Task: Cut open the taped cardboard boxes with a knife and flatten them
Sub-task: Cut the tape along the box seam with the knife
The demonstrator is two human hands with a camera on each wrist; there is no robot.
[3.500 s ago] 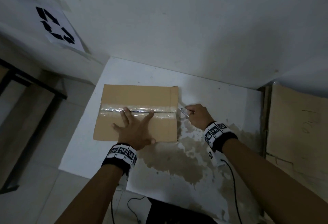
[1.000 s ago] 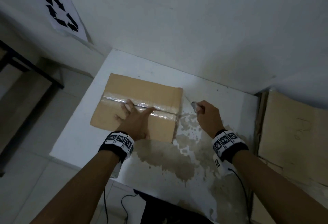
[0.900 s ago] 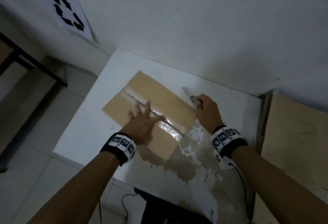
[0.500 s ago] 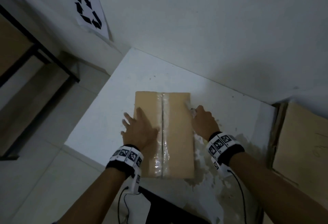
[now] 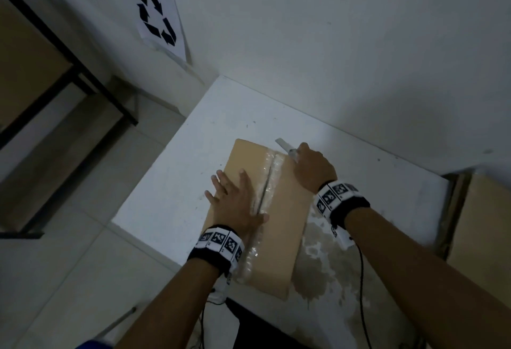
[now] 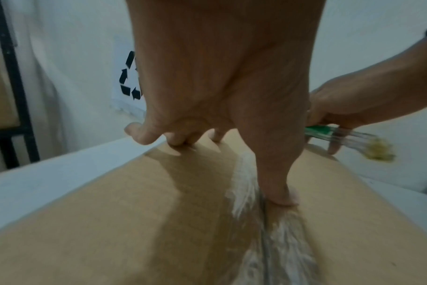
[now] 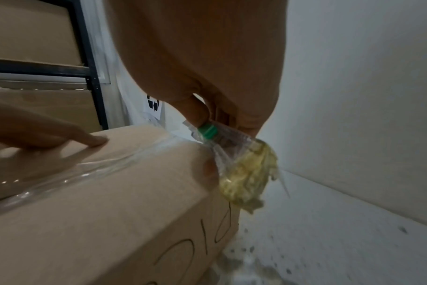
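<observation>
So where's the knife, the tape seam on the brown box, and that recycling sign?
Clear-handled knife [image 5: 282, 144]: head view, on its blade.
Clear tape seam [image 5: 272, 169]: head view, far end, on the brown cardboard box.
White paper recycling sign [image 5: 158, 14]: head view, on its arrows.

The box lies on the table, left hand on top, right hand at its far end

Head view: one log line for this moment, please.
left hand flat on box | right hand grips knife at far end of tape seam
</observation>
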